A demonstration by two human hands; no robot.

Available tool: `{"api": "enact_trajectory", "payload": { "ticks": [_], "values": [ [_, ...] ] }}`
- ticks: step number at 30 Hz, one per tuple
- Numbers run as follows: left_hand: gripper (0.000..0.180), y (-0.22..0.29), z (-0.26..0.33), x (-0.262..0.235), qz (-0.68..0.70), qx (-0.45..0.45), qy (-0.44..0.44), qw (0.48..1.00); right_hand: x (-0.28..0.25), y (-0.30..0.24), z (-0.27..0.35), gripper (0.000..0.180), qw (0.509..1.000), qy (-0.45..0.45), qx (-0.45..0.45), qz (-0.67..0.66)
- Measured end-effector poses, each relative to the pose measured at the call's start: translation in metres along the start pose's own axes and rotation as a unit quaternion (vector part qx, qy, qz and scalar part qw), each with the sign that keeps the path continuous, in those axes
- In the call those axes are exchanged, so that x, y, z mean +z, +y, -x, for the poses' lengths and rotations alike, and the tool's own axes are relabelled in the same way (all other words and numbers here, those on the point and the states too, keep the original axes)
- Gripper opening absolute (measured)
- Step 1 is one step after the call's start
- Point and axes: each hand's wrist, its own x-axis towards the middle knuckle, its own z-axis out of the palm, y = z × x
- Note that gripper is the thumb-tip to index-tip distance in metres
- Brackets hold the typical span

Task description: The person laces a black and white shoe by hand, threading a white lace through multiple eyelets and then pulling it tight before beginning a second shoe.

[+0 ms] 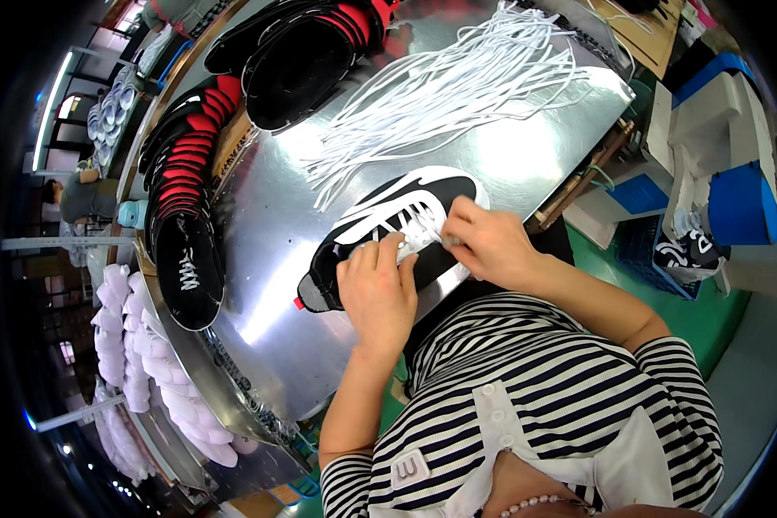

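A black and white shoe upper [397,203] with a grey heel patch and a small red tab lies on the shiny metal table [268,285], its toe toward the far right. A white shoelace [419,223] crosses its throat in several rows. My left hand [376,289] rests over the near side of the upper, thumb and forefinger pinched on the lace. Over the toe-end eyelets, my right hand [489,244] has its fingers curled and pressed together at the lace. The fingers partly hide what they grip.
Loose white laces [457,86] lie in a bundle at the far side. Nested black and red uppers [186,173] line the table's left edge, with more black uppers [302,69] behind. At right stand a blue crate [652,259] and a black-and-white shoe [691,252]. White padded pieces [160,363] hang left.
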Motion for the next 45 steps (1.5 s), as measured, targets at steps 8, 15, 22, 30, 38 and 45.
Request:
{"api": "enact_trajectory", "payload": {
  "ticks": [8, 15, 22, 30, 38, 45],
  "values": [
    [0.033, -0.012, -0.025, -0.002, 0.026, -0.055, -0.11, 0.992, -0.024, -0.02, 0.031, 0.014, 0.971, -0.208, -0.112, -0.038],
    [0.027, -0.023, -0.014, 0.001, 0.145, -0.127, -0.098, 0.976, -0.017, 0.003, 0.037, 0.017, 0.947, -0.094, 0.151, -0.269],
    [0.017, 0.009, -0.013, -0.015, 0.169, -0.069, 0.004, 0.983, -0.01, -0.018, -0.015, 0.025, 0.87, -0.101, 0.303, -0.375],
    [0.019, -0.011, -0.019, -0.018, 0.152, -0.026, -0.006, 0.988, -0.014, -0.025, 0.02, 0.017, 0.775, -0.306, 0.196, -0.517],
    [0.026, -0.031, -0.02, 0.004, 0.208, -0.108, -0.098, 0.967, -0.017, 0.001, -0.047, 0.015, 0.942, -0.037, 0.134, -0.306],
    [0.033, -0.03, -0.027, -0.005, 0.259, -0.161, -0.165, 0.938, -0.004, 0.008, -0.069, 0.014, 0.92, 0.007, 0.145, -0.364]
  ]
}}
